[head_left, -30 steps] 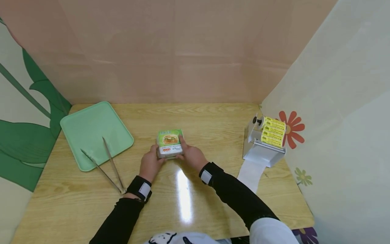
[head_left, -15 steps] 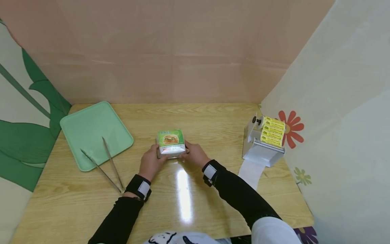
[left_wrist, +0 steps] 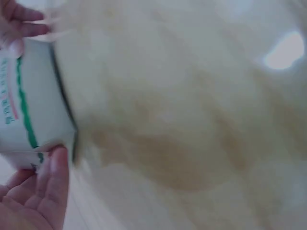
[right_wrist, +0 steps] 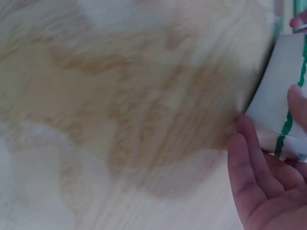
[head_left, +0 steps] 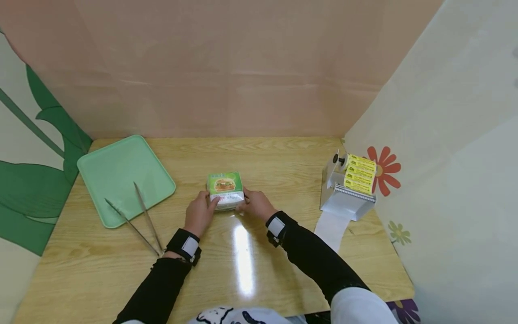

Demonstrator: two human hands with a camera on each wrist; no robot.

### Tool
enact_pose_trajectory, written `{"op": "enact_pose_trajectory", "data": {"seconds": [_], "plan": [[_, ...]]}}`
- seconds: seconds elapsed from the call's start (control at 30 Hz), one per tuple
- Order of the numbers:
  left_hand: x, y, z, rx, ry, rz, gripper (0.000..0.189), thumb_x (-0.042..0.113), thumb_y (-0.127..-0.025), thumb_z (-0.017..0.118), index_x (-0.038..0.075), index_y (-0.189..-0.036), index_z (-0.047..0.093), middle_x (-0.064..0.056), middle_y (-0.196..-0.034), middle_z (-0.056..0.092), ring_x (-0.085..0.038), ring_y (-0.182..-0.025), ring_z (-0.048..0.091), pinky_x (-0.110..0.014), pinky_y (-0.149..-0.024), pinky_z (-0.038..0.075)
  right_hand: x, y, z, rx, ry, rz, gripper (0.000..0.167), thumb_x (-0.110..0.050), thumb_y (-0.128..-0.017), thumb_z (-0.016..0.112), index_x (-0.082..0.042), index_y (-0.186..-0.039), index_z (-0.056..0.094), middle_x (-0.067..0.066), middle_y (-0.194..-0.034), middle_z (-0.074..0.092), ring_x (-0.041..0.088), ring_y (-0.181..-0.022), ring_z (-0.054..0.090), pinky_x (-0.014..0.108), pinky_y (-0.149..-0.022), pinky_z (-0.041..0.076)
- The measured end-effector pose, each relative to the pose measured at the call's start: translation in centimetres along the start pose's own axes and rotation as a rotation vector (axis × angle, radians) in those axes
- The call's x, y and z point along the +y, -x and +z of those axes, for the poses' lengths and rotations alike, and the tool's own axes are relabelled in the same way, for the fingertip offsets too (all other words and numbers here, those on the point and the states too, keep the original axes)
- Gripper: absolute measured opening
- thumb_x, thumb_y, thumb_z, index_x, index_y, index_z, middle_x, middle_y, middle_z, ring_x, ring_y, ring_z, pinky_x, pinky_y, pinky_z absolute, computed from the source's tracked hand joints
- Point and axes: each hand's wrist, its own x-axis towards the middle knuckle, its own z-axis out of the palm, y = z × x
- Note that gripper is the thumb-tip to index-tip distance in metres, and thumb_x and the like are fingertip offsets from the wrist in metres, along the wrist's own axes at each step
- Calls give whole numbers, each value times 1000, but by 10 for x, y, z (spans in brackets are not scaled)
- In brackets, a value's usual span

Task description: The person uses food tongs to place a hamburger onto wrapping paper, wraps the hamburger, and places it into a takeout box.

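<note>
A small burger box, green on top with a burger picture and white along its front, sits at the middle of the table. My left hand holds its left side, the thumb lying at the front left corner. At the right front corner my right hand grips the box, fingers along its side. In the left wrist view the box's white side shows a green wavy stripe, with left fingers bent at its corner. The right wrist view has the right thumb over the box's white face.
A green tray stands at the left, with metal tongs leaning on it, their joined end near my left wrist. On the right is a label dispenser with a yellow roll and a white strip hanging out.
My right thumb has slid from the top of the box down to its right front corner. My left thumb has shifted up onto the front left edge. The box stays nearly in place.
</note>
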Motion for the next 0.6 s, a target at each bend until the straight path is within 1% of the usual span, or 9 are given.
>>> {"op": "enact_pose_trajectory", "data": {"seconds": [0.07,0.1,0.17,0.23,0.3,0.33,0.4,0.5,0.6], "plan": [[-2,-3,-1,-24,32,-13,58,41,-94,63,-5,-128,52,-30,-114,63,-42,-102,61,-51,-85,48,2,-2,-2,-32,-50,3,85,-29,-82,80,-9,-151,35,20,-128,60,28,-115,58,38,-93,48],[-3,-4,-2,-40,40,-14,60,40,-92,66,-5,-130,50,-29,-113,63,-41,-101,61,-50,-85,48,2,-3,-2,-47,-75,10,86,-28,-82,80,-10,-152,33,20,-131,58,29,-119,56,39,-95,47],[-6,-7,-2,-60,58,-7,65,36,-88,73,-6,-132,49,-28,-119,61,-38,-104,60,-50,-88,47,5,-5,-3,-65,-104,19,87,-26,-83,79,-10,-153,30,21,-134,56,31,-123,53,39,-98,45],[-8,-7,-2,-77,70,-2,71,33,-85,77,-6,-135,47,-27,-122,59,-34,-103,59,-48,-89,47,6,-6,-4,-73,-119,36,85,-24,-85,78,-9,-153,30,22,-135,55,31,-121,55,39,-97,46],[-8,-8,-2,-75,73,0,70,32,-86,76,-7,-136,46,-27,-118,60,-32,-97,59,-47,-86,47,6,-6,-4,-69,-113,45,84,-25,-86,76,-6,-153,28,22,-134,55,30,-116,58,38,-94,48],[-8,-8,-3,-63,81,-3,70,33,-87,75,-6,-137,46,-27,-122,59,-32,-98,59,-46,-86,47,5,-7,-5,-66,-105,38,84,-27,-86,76,-4,-152,28,22,-135,54,29,-115,58,37,-93,48],[-7,-9,-5,-51,95,-12,69,36,-88,72,-5,-138,46,-25,-121,60,-30,-94,62,-44,-81,49,4,-8,-5,-66,-123,41,87,-31,-86,76,-2,-152,26,20,-137,53,27,-113,59,37,-92,48],[-7,-13,-7,-47,102,-11,69,38,-90,70,-3,-139,45,-25,-121,60,-29,-88,64,-41,-73,51,-1,-8,-8,-75,-167,57,90,-39,-87,73,-2,-153,24,19,-142,48,28,-119,54,40,-96,46],[-8,-15,-7,-68,116,-18,69,37,-91,69,-2,-141,44,-25,-130,56,-29,-92,64,-40,-76,52,-4,-9,-9,-70,-224,112,80,-45,-94,62,-4,-153,25,20,-143,47,31,-125,50,42,-99,43]]}}
